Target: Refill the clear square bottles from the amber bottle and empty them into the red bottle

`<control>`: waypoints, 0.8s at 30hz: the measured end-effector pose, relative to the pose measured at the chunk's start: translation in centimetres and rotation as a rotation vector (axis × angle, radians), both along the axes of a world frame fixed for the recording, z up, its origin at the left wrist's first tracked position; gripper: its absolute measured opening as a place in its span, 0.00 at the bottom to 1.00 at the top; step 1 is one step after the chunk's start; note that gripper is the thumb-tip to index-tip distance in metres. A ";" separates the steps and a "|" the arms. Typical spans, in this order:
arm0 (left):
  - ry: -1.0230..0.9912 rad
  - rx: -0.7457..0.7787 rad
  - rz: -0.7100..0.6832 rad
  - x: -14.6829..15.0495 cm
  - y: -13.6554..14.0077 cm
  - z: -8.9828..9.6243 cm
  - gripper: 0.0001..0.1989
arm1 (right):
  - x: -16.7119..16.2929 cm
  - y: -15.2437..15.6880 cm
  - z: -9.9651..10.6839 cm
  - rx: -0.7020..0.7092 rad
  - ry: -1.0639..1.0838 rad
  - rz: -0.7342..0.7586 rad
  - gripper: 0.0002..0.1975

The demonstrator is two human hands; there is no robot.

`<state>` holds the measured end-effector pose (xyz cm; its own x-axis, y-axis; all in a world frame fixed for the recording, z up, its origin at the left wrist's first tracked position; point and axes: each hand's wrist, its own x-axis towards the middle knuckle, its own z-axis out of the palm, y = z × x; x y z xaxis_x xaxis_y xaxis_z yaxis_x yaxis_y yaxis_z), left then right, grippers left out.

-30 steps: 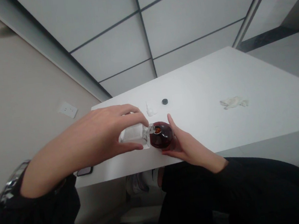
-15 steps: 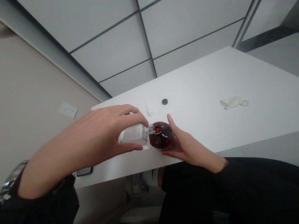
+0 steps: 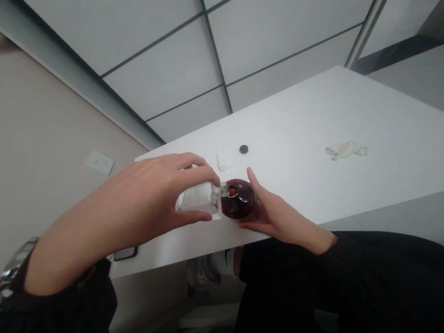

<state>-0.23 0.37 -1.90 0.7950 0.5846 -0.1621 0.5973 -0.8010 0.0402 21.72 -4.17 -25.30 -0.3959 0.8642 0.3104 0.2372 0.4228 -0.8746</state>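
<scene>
My left hand is closed round a clear glass bottle, tipped on its side with its neck pointing right. The neck's mouth lies at the opening of a dark red-brown rounded bottle. My right hand grips that rounded bottle from its right side, thumb up along it and fingers beneath. Something orange shows inside its opening. Whether liquid passes between the two bottles, I cannot tell. Behind them on the table lie a dark round cap and a small white, partly see-through piece.
On the white table, a crumpled pale cloth or glove lies to the right. A phone-like dark object rests at the front left edge. A wall socket is at left, and panelled doors stand behind.
The clear bottle's neck has shifted very slightly to the right over the rounded bottle's opening. Both hands keep their grip; the whole view has moved a touch.
</scene>
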 end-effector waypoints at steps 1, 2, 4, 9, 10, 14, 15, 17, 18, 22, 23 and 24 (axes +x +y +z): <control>0.001 0.005 0.001 0.0 0.0 0.0 0.17 | 0.0 0.0 0.0 -0.002 0.000 0.002 0.62; 0.001 0.006 0.005 0.0 0.0 0.0 0.17 | 0.0 0.0 0.0 -0.004 0.001 0.004 0.62; -0.005 -0.002 0.014 0.0 0.0 0.0 0.17 | -0.1 0.0 -0.1 -0.003 0.013 -0.003 0.62; -0.012 -0.004 0.020 0.0 0.0 -0.1 0.17 | -0.2 0.0 -0.3 -0.002 0.024 -0.019 0.62; -0.006 0.003 0.017 -0.1 0.0 -0.1 0.17 | -0.2 0.0 -0.2 -0.006 0.019 -0.012 0.62; 0.012 0.024 0.003 0.0 0.0 -0.1 0.18 | 0.0 0.0 0.1 -0.022 0.007 0.003 0.62; 0.014 0.026 0.000 0.0 0.0 0.0 0.18 | 0.0 0.0 0.2 -0.022 0.006 0.003 0.62; 0.015 0.024 0.001 0.0 0.0 0.0 0.17 | 0.0 0.0 0.2 -0.019 0.004 0.001 0.62; 0.010 0.020 0.004 0.0 0.0 0.0 0.17 | 0.0 0.0 0.2 -0.016 0.004 -0.001 0.62; -0.008 0.003 0.017 0.1 0.0 0.0 0.17 | 0.0 0.0 0.1 -0.007 0.004 -0.008 0.62; -0.007 0.000 0.019 0.1 0.0 0.0 0.17 | 0.0 0.0 0.1 -0.008 0.002 -0.006 0.62; -0.007 -0.005 0.020 0.1 0.0 0.0 0.17 | -0.1 0.0 0.1 -0.010 -0.001 -0.005 0.62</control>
<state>-0.14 0.37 -1.87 0.7840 0.5999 -0.1595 0.6131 -0.7885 0.0481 21.67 -4.17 -25.25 -0.3922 0.8692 0.3012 0.2398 0.4127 -0.8787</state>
